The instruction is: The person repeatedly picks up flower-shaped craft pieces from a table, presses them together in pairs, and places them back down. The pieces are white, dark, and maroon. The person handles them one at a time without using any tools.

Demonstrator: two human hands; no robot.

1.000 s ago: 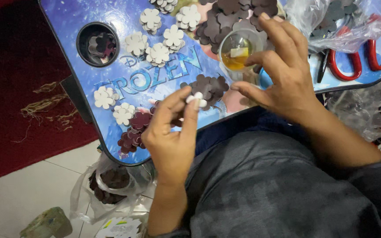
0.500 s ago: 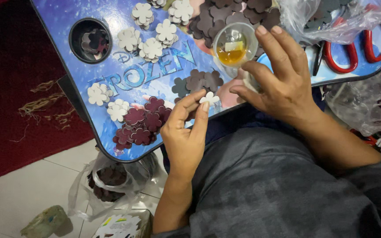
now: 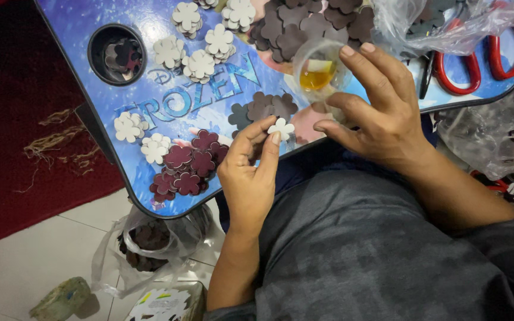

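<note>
My left hand (image 3: 250, 172) pinches a small white flower-shaped cutout (image 3: 281, 128) between thumb and forefinger, just over the near edge of a blue printed lap table (image 3: 84, 15). My right hand (image 3: 382, 113) hovers beside it with fingers spread, fingertips close to a clear plastic cup (image 3: 318, 71) holding amber liquid. Grey-brown flower cutouts (image 3: 263, 107) lie on the table directly behind the white one. I cannot tell whether the right thumb and forefinger pinch anything small.
Dark red flower cutouts (image 3: 187, 169) and white ones (image 3: 200, 62) lie in groups on the table, which has a round cup hole (image 3: 117, 54). Red-handled scissors (image 3: 477, 62) and a clear bag (image 3: 435, 21) sit at the right. A bag of cutouts (image 3: 144, 244) rests on the floor.
The view has shifted slightly. My left hand has lifted the white flower a little up and right; my right hand has moved off the cup's rim, fingers spread.
</note>
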